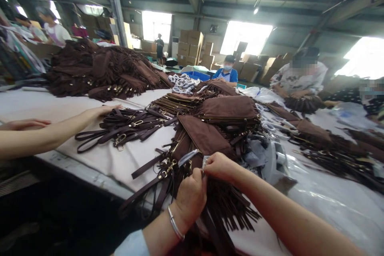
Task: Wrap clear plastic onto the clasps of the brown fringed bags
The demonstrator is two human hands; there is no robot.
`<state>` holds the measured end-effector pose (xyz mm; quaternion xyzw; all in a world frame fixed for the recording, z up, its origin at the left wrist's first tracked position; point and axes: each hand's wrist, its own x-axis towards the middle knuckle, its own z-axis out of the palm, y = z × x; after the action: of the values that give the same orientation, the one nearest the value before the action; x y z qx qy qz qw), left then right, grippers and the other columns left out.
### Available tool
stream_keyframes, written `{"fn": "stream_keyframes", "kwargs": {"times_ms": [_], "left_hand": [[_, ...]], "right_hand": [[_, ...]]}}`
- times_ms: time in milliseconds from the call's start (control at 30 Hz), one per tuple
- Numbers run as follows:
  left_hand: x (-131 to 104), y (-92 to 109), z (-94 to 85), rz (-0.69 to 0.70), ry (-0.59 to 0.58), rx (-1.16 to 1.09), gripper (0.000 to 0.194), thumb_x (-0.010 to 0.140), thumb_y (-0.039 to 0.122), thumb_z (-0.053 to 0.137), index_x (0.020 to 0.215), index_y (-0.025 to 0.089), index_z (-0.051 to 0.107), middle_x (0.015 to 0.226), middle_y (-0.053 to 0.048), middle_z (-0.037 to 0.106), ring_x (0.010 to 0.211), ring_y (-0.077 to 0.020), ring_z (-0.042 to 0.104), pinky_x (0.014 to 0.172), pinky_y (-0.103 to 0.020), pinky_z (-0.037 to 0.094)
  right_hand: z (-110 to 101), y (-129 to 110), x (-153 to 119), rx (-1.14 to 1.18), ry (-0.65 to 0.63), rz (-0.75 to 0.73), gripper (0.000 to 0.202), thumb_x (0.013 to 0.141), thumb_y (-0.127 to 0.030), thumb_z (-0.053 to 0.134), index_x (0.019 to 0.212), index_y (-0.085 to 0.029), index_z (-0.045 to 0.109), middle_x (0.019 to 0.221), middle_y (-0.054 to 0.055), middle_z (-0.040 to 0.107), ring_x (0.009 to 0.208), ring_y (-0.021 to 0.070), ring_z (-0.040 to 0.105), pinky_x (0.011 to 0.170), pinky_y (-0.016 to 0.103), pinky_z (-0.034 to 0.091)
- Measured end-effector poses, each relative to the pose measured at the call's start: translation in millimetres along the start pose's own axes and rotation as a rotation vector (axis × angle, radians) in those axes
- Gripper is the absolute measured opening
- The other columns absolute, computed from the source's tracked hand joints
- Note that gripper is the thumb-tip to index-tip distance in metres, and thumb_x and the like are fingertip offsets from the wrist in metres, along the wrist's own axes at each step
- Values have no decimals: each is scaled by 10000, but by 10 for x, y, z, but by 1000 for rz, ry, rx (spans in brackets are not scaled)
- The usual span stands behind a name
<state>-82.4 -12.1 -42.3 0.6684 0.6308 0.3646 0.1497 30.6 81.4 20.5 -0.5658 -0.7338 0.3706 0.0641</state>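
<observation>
My left hand [192, 192], with a silver bangle on the wrist, is closed in a pinch at the edge of a brown fringed bag [207, 134]. What lies between its fingers is hidden. Right beside it, my right hand [220, 167] pinches a small whitish tag or plastic piece [205, 161]. The two hands touch or nearly touch. Below them hangs the bag's fringe [231, 204]. A brown strap with a gold clasp [168, 169] lies to the left of my hands, near a pale wrapped strip [187, 157].
Another person's hand [108, 110] reaches over a pile of brown wrist straps [135, 124]. Stacked brown pouches [228, 108] stand ahead, and a big heap of fringed bags [102, 68] is at the back left. Clear plastic [318, 192] covers the right side. Co-workers sit across the table.
</observation>
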Motion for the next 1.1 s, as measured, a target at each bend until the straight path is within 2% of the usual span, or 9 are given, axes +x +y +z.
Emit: {"fn": "stream_keyframes", "kwargs": {"times_ms": [133, 300, 400, 500, 600, 667, 833, 967, 1100], "left_hand": [[3, 20, -31, -16, -15, 14, 244, 961, 306, 346, 1093, 161, 491, 786, -136, 691, 677, -269, 671, 563, -324, 426], [54, 18, -83, -23, -60, 23, 270, 959, 292, 343, 932, 190, 592, 806, -111, 693, 725, -232, 670, 629, -306, 432], [87, 25, -94, -20, -60, -20, 304, 962, 302, 347, 870, 208, 621, 798, -86, 690, 744, -213, 662, 660, -294, 425], [108, 56, -97, -31, -53, -31, 303, 952, 302, 370, 830, 211, 631, 789, -75, 690, 731, -200, 650, 654, -285, 407], [115, 89, -109, -52, -37, -62, 309, 943, 300, 386, 788, 205, 635, 777, -74, 690, 721, -193, 641, 649, -280, 395], [116, 97, -117, -72, -29, -117, 300, 934, 295, 402, 782, 200, 642, 766, -73, 690, 710, -189, 639, 647, -278, 392], [126, 74, -69, -170, -7, -316, 227, 876, 284, 487, 748, 180, 643, 708, -57, 675, 619, -159, 603, 587, -259, 388], [143, 105, 5, -382, -95, -665, 231, 845, 338, 526, 731, 158, 616, 591, -21, 615, 455, -113, 515, 459, -225, 362], [140, 170, 19, -578, -136, -1025, 218, 795, 336, 596, 773, 120, 618, 595, -26, 614, 431, -77, 469, 425, -193, 350]], "right_hand": [[-14, -51, 51, -59, 0, 31, 143, 594, -204, 604, 467, -146, 576, 404, -52, 410, 433, 72, 348, 425, 226, 219], [-67, -101, -38, -80, -30, 18, 153, 617, -175, 581, 468, -146, 600, 391, -37, 452, 417, 81, 374, 424, 231, 236], [-95, -83, -164, -105, -32, -63, 182, 654, -161, 555, 494, -148, 640, 426, -15, 527, 438, 95, 441, 449, 230, 274], [-75, -62, -292, -222, 92, -209, 182, 693, -152, 544, 562, -155, 670, 530, 25, 624, 542, 134, 540, 521, 243, 319], [-15, -25, -378, -249, 277, -250, 179, 740, -151, 529, 811, -150, 694, 724, 68, 698, 670, 170, 593, 609, 256, 359], [34, 26, -407, -183, 337, -238, 273, 747, -133, 522, 983, -138, 657, 779, 69, 697, 704, 174, 597, 649, 255, 378], [166, 212, -431, 1, 363, -152, 296, 764, -147, 516, 1048, -141, 596, 661, 10, 633, 633, 161, 572, 623, 244, 393], [271, 324, -429, 139, 413, -110, 253, 770, -178, 514, 1018, -167, 562, 586, -39, 591, 563, 146, 560, 572, 237, 388], [367, 403, -388, 257, 427, -50, 242, 759, -210, 533, 998, -172, 540, 554, -53, 585, 535, 143, 558, 549, 233, 397]]}}
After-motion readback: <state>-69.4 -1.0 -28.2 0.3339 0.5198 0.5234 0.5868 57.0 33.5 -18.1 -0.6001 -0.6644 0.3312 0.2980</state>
